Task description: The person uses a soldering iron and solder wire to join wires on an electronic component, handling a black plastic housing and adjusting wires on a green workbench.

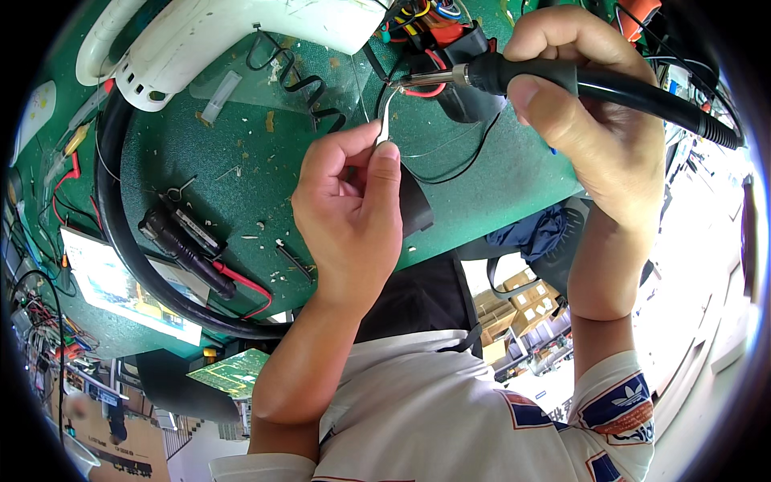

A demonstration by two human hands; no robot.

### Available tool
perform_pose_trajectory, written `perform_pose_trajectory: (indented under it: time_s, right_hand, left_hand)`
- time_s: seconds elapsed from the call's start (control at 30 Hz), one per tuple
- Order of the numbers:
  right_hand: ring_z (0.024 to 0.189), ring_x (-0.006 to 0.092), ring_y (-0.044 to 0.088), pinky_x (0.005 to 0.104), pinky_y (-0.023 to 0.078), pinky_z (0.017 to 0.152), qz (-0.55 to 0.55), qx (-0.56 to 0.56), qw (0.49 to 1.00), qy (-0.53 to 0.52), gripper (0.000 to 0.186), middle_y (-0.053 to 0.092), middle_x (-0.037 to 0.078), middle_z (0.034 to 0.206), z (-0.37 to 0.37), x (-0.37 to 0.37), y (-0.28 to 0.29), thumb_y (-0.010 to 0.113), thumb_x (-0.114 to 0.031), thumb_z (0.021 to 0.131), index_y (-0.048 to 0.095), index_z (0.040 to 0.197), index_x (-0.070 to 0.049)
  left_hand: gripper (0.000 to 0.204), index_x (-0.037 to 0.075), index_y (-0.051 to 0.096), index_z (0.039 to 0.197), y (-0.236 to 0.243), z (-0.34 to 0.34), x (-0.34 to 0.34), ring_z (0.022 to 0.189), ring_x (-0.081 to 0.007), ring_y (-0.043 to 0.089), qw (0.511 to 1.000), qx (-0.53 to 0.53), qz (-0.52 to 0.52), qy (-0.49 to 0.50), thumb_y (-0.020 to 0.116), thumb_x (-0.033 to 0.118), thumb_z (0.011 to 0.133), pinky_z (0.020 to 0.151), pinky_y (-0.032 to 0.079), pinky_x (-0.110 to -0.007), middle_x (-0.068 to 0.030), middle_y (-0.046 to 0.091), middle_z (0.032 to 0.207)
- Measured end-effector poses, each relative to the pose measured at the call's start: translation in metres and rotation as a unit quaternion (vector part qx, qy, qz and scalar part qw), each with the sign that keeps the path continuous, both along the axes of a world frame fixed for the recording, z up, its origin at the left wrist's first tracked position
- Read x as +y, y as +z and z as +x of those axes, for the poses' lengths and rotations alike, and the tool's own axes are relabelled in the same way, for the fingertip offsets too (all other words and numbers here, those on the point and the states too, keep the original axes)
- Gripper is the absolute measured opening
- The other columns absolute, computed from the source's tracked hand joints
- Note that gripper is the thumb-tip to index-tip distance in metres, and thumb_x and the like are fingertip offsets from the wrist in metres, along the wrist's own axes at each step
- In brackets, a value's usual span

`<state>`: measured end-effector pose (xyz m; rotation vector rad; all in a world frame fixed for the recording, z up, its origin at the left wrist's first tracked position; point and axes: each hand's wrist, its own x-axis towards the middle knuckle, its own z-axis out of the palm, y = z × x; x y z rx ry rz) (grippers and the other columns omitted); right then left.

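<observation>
Left hand [349, 201] was pinched on metal tweezers [385, 124], thumb and index, bent tip up; right hand [610, 140] was closed round the dark grip of a soldering iron [491, 74], lying roughly level, tip pointing left. Hands well apart; tool tips met or nearly met by the end of a red wire [438, 87], contact too small to tell. Red wire looped over beside a black block [466, 100], just under the iron; bundle of coloured wires [438, 18] above that, crowding the work from behind. Dark flat piece [414, 201] lay just right of left hand, partly covered by it. White curved housing [265, 28] filled the upper left, hemming in that side. Kinked black strip [309, 88] and small clear piece [222, 97] sat below it on the green tabletop [514, 173]. Thick black hose [132, 209] arced down the left, around a black cylinder [189, 253] and red lead [249, 281], passing in front of a bright panel [128, 281]. Green circuit board [233, 373] was near left forearm; cardboard boxes [526, 305] stood beyond the tabletop edge.
</observation>
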<state>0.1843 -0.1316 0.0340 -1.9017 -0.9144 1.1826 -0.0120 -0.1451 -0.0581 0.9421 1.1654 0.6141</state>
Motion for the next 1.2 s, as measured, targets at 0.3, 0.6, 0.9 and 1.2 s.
perform_pose_trajectory:
  time_s: [0.3,0.6,0.9,1.2]
  right_hand:
    - [0.067,0.0071,0.056,0.0218,0.043,0.062,0.041,-0.069,0.995,0.063,0.020,0.062,0.002,0.076,0.003,-0.005,-0.009,0.070,-0.005,0.073,0.065,0.091,0.001]
    - [0.064,0.0039,0.050,0.0186,0.035,0.056,0.047,-0.064,0.990,0.116,0.029,0.059,0.002,0.074,0.015,-0.009,-0.013,0.068,-0.011,0.080,0.062,0.105,0.002]
    - [0.064,0.0070,0.052,0.0211,0.037,0.056,0.028,-0.066,0.993,0.096,0.030,0.059,0.005,0.073,0.012,-0.008,-0.009,0.061,-0.004,0.077,0.061,0.105,0.004]
    - [0.061,0.0079,0.054,0.0219,0.041,0.056,0.023,0.004,0.999,-0.047,0.018,0.062,0.003,0.074,0.002,-0.007,-0.008,0.069,-0.004,0.073,0.063,0.089,0.001]
  left_hand:
    - [0.016,-0.004,0.062,0.107,0.001,0.001,0.001,0.073,-0.0047,0.051,1.000,0.000,0.000,0.001,0.064,-0.002,0.091,0.061,0.045,-0.020,-0.0031,0.058,0.090]
    - [0.015,-0.004,0.062,0.107,0.002,0.002,0.001,0.072,-0.0045,0.051,1.000,0.004,-0.001,0.002,0.063,-0.002,0.091,0.060,0.045,-0.020,-0.0030,0.057,0.089]
    - [0.015,-0.004,0.062,0.107,0.001,0.001,0.001,0.072,-0.0044,0.051,1.000,0.000,-0.001,0.000,0.063,-0.002,0.092,0.060,0.045,-0.020,-0.0030,0.057,0.088]
    - [0.016,-0.004,0.062,0.107,0.002,0.001,0.001,0.071,-0.0044,0.052,1.000,-0.014,-0.013,0.005,0.063,-0.003,0.091,0.060,0.045,-0.020,-0.0030,0.057,0.088]
